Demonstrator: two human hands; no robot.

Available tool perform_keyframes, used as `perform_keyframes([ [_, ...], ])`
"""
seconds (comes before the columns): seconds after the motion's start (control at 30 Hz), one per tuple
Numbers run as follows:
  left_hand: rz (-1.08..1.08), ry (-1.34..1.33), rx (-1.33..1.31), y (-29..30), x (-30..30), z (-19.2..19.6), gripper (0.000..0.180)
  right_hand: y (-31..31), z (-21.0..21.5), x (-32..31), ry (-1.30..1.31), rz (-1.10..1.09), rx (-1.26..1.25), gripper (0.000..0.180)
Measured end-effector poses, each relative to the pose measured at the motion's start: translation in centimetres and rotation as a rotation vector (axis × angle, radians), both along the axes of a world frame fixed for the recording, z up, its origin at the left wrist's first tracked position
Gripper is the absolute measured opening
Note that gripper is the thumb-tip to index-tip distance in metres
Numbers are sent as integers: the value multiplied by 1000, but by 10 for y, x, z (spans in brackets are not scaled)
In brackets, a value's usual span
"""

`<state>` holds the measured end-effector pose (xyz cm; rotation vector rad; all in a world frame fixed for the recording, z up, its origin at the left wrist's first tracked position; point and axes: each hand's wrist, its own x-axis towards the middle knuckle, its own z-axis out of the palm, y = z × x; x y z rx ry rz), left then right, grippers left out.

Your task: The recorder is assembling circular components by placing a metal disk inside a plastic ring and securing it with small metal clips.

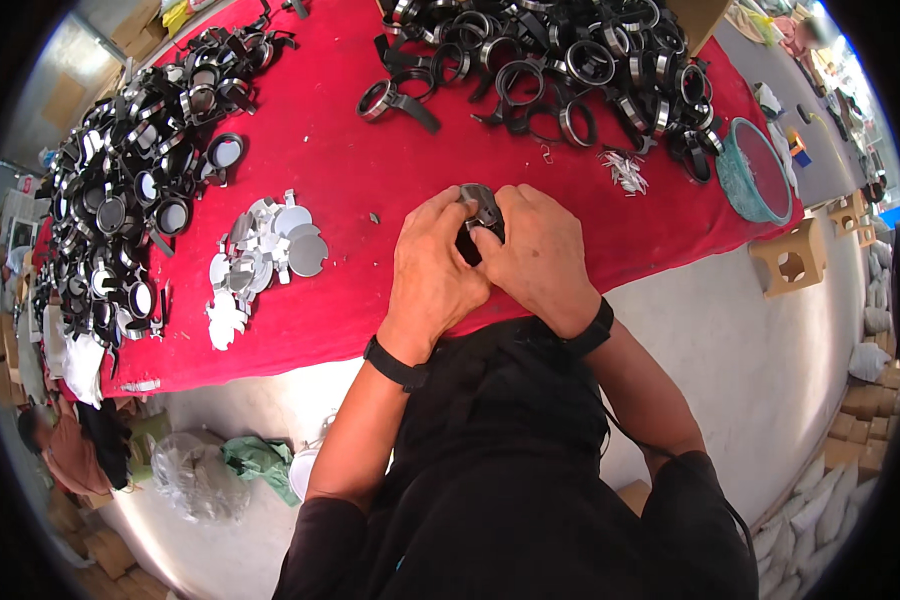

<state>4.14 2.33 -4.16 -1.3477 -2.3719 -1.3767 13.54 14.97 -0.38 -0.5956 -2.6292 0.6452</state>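
Near the front edge of the red-covered table point(340, 210), my left hand point(432, 270) and my right hand point(542, 255) meet around a small dark ring-shaped part point(482, 203). Fingers of both hands close on it from either side, thumbs toward its near side. Most of the part is hidden by the fingers; a greyish upper edge and a black inside show. Left of my hands lies a loose pile of flat silver discs with tabs point(308, 254). Beyond my right hand is a small heap of thin whitish pieces point(625, 172).
Black rings with metal bands and straps are heaped at the far right point(590, 62); similar rings holding pale discs point(110, 214) fill the left side. A teal mesh basket point(745, 185) stands at the right edge. A tan stool point(792, 258) is beyond it. Another person point(75, 455) is at lower left.
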Motion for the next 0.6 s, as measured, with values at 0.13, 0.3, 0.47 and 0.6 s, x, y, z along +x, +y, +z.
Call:
perform_keyframes([
  [0.13,4,-52,18,0,-2,-1,34,-1,-9,-5,83,30,41,27],
  [0.3,-10,-84,-24,-3,-3,10,46,6,-13,2,160,38,-187,22],
  [0.47,-14,-143,-83,-7,-1,17,56,15,-18,17,225,187,-46,11],
  [0.6,-18,-189,-116,-7,-1,14,70,19,-22,27,289,178,-21,11],
])
